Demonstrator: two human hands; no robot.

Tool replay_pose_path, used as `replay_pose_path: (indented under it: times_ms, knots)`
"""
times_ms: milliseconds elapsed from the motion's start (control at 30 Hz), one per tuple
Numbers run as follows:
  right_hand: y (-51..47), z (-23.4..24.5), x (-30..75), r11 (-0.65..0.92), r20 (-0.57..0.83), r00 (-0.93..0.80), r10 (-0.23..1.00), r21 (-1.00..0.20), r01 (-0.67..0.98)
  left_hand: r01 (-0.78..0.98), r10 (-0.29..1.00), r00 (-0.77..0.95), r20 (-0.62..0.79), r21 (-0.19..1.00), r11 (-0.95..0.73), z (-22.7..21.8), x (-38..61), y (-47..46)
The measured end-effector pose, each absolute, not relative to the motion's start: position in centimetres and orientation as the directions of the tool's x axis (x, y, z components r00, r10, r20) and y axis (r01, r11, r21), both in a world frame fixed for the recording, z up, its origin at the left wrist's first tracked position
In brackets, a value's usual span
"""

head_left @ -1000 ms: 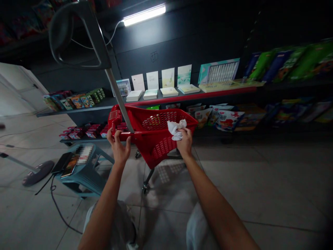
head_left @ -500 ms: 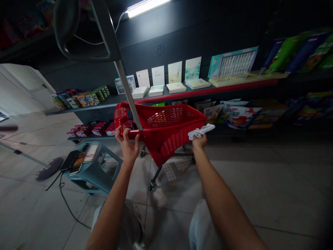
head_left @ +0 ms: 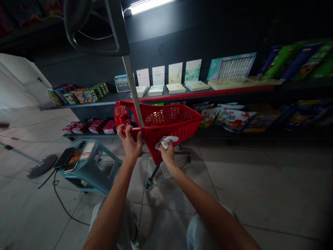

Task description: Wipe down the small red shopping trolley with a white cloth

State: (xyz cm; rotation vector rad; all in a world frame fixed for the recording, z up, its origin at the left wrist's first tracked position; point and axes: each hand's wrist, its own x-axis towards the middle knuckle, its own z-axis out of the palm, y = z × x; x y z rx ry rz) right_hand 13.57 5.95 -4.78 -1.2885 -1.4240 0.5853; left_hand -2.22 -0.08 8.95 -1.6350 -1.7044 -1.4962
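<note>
A small red shopping cart (head_left: 182, 130) with perforated sides stands on casters in front of me. My left hand (head_left: 131, 144) grips the near edge of the cart at its handle end, fingers curled over the rim. Bunched in my right hand (head_left: 168, 152) is a white cloth (head_left: 166, 141), pressed against the near side wall of the basket. A grey metal pole (head_left: 133, 92) with a dark looped handle (head_left: 97, 48) rises from the cart's left end.
To the left, a blue-grey plastic stool (head_left: 90, 175) carries a phone (head_left: 71, 165) and other items, with a cable hanging down. Behind the cart, a shelf (head_left: 182, 94) holds books, boxes and snack bags (head_left: 236, 119). A round stand base (head_left: 42, 166) rests on the floor at far left.
My right hand has slid the white cloth leftward along the cart's near side, from the far right end toward the handle end. My left hand keeps its hold.
</note>
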Motion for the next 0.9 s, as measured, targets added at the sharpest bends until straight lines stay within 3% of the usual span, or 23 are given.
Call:
replay_pose_path:
  times_ms: [100, 233, 333, 467, 700, 800, 900]
  knots:
    - [3.0, -3.1, 11.2, 0.464, 0.523, 0.07, 0.85, -0.804, 0.372, 0.87, 0.485, -0.26, 0.835, 0.421, -0.259, 9.0, -2.1, -0.1]
    - [1.7, -0.2, 12.0, 0.703, 0.692, -0.236, 0.682, -0.533, 0.47, 0.85, 0.477, -0.255, 0.841, 0.43, -0.303, 9.0, -2.1, -0.3]
    - [1.9, 0.0, 12.6, 0.756, 0.694, -0.386, 0.608, -0.358, 0.547, 0.841, 0.498, -0.257, 0.828, 0.446, -0.306, 8.9, -2.4, -0.4]
    - [2.0, -2.5, 11.8, 0.757, 0.572, -0.542, 0.616, -0.239, 0.608, 0.842, 0.507, -0.241, 0.827, 0.439, -0.315, 8.9, -3.3, -0.4]
    - [3.3, -5.8, 14.2, 0.791, 0.362, -0.709, 0.605, -0.176, 0.586, 0.852, 0.481, -0.206, 0.852, 0.398, -0.34, 9.3, -4.7, -0.1]
    - [4.9, -5.7, 17.2, 0.785, 0.392, -0.684, 0.615, -0.216, 0.581, 0.844, 0.456, -0.2, 0.867, 0.389, -0.37, 9.3, -5.2, 0.0]
    - [6.8, -4.9, 20.5, 0.715, 0.5, -0.535, 0.681, -0.299, 0.632, 0.811, 0.446, -0.228, 0.866, 0.422, -0.405, 9.0, -5.8, 0.1]
